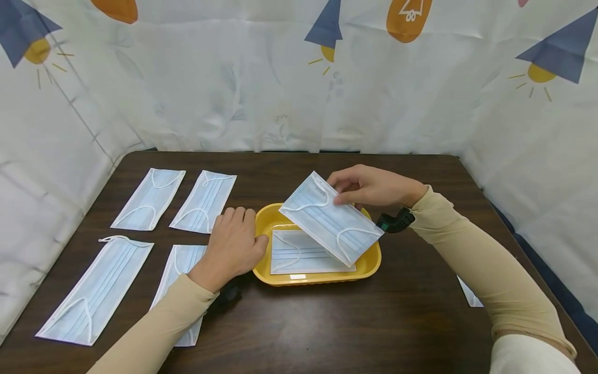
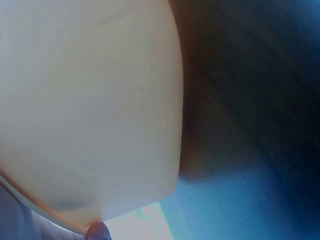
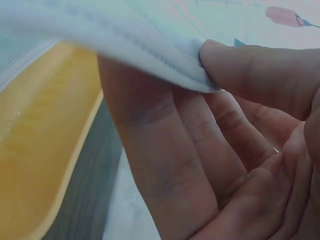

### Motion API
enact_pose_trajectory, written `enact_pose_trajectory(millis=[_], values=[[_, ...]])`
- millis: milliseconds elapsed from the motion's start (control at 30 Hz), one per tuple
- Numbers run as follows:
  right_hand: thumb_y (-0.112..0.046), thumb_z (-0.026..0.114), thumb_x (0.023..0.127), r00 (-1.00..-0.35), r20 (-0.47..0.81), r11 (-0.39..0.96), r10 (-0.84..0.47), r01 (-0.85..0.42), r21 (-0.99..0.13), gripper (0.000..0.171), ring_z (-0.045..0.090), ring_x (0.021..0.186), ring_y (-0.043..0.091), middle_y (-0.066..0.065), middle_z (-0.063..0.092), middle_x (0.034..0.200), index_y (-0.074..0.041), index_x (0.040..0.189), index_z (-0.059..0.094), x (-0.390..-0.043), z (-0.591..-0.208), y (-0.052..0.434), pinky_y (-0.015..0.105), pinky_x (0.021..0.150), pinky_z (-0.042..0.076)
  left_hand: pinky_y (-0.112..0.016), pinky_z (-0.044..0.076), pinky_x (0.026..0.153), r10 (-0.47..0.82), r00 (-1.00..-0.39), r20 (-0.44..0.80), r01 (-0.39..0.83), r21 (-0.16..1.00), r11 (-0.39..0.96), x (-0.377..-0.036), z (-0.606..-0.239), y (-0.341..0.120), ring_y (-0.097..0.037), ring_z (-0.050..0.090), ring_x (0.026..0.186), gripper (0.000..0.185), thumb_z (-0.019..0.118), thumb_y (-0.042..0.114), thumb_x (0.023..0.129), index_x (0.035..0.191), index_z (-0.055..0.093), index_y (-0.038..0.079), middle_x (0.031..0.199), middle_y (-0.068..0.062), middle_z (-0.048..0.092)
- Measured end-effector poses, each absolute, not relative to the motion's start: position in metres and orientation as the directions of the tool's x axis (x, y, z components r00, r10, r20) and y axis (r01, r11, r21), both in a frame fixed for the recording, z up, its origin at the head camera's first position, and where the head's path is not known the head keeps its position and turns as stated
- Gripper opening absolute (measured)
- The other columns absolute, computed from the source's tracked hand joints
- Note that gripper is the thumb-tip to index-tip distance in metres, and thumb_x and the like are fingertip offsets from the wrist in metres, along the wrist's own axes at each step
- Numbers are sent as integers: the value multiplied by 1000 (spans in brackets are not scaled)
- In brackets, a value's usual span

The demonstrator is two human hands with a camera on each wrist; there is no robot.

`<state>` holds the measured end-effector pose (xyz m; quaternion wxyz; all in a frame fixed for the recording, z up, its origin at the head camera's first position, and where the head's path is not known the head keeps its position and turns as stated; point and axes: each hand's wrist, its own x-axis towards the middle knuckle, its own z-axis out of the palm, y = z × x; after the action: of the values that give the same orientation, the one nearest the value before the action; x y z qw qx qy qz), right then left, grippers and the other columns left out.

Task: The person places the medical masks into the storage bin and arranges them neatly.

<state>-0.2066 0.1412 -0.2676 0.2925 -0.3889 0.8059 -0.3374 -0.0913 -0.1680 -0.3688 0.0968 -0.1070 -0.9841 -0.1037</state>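
Grip (image 2: 52, 232) holding tray (image 2: 100, 110); dark table (image 2: 240, 100) beside.

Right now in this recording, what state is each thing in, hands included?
Right hand: pinching the held mask.
Left hand: gripping the yellow tray at its left end.
Held mask: tilted, over the tray.
Mask in tray: lying flat, partly covered.
Yellow tray: upright on the table.
Four masks at left: lying flat, one partly hidden.
Pale item at right: mostly hidden; state unclear.

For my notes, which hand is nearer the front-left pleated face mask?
Left. The left hand is right of that face mask, holding the yellow tray; the right hand is farther right, holding another mask above the tray.
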Motion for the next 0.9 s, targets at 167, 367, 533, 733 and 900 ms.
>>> enact_pose_trajectory(millis=[167,367,533,733,900], values=[[-23,64,102,-498,-248,487,-831,-435,-758,21,66,84,20,2,75,104,-20,122,65,-210,-273,131,40,68,58,-38,30,71,198,-954,227,241,183,953,-91,-369,-168,-28,40,79,26,56,26,89,90,54,0,77,-10,46],[-23,64,102,-462,-269,488,-845,-463,-740,23,65,85,21,0,75,107,-19,125,65,-214,-280,121,35,67,58,-38,30,71,198,-951,239,244,183,952,-91,-370,-169,-28,40,79,26,56,26,89,90,54,0,77,-10,46],[-21,63,103,-439,-300,497,-847,-454,-740,24,64,83,20,0,74,107,-20,126,65,-216,-285,114,35,65,57,-38,31,71,197,-952,236,242,180,953,-92,-370,-168,-28,41,79,27,56,27,89,91,55,0,78,-10,47],[-21,63,102,-414,-334,514,-847,-478,-712,22,63,79,17,2,73,105,-17,124,65,-217,-290,105,37,65,57,-38,31,72,196,-955,224,239,183,954,-92,-369,-169,-28,41,80,29,56,27,89,95,57,-2,79,-10,49],[-20,63,102,-397,-375,540,-838,-495,-681,23,63,84,17,0,74,110,-18,125,66,-218,-293,96,34,69,55,-37,31,71,198,-954,224,241,184,953,-91,-369,-168,-28,41,80,29,57,27,89,95,56,-2,79,-10,49]])
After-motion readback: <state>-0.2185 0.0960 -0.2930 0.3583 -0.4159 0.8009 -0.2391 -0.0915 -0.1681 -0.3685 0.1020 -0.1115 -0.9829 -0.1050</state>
